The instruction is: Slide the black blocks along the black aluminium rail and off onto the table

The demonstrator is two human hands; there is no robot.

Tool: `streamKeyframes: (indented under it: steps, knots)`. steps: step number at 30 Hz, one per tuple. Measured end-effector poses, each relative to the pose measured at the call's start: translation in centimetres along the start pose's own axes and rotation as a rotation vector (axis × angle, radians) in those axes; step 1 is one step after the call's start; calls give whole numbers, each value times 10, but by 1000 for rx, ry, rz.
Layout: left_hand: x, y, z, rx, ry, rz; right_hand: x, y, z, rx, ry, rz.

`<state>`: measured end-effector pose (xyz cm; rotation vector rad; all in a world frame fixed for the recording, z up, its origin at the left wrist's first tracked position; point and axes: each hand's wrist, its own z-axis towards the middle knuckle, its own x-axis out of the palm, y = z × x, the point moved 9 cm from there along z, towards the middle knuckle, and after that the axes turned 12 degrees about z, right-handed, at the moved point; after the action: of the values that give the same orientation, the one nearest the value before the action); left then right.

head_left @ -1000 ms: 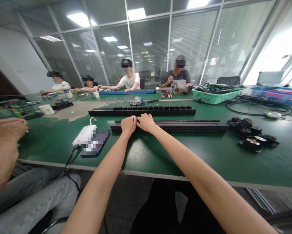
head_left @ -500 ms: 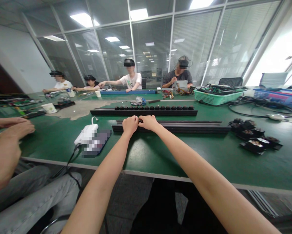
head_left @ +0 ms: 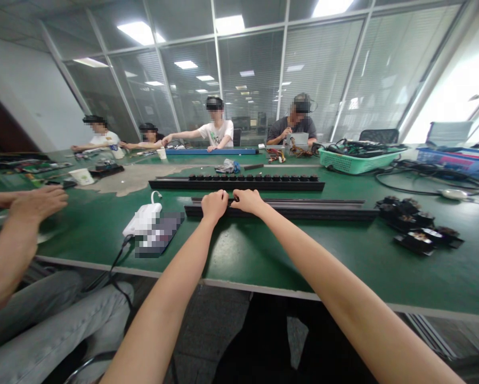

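Note:
A long black channel rail [head_left: 315,212] lies crosswise on the table in front of me. My left hand [head_left: 214,205] is closed over the rail near its left end, fingers curled on the far side and partly hidden. Just to the right, my right hand [head_left: 249,202] pinches a small black part [head_left: 235,200] at the rail's top; most of that part is covered by my fingers. Farther back sits a second black rail [head_left: 239,185] with a row of black round-topped pieces in it. Several loose black parts [head_left: 407,216] are heaped beyond the near rail's right end.
A white adapter [head_left: 142,217] with a cable and a phone [head_left: 159,234] lie left of my arms. At far left is a co-worker's hand [head_left: 39,202]. A green basket [head_left: 359,161] of cables stands at the back right; several people sit across the table.
My right hand has shifted slightly right, widening the gap between my hands. My left hand stays on the rail. The co-worker's hands at left have moved a little right.

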<state>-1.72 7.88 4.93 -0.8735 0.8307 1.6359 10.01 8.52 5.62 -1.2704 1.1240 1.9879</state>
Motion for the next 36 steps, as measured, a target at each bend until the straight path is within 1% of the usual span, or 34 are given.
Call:
streamKeyframes:
  steps: [10,20,29,36]
  knots:
    - [0,-1,0,6,-13,-3,-7,-15,-9,8,24,27]
    - [2,1,1,4,-12,-22,-11,-28,-11,20,12,35]
    - [2,0,1,2,-11,-8,-16,-39,-18,43,21,8]
    - [1,0,1,8,-12,3,-18,-53,-21,26,20,63]
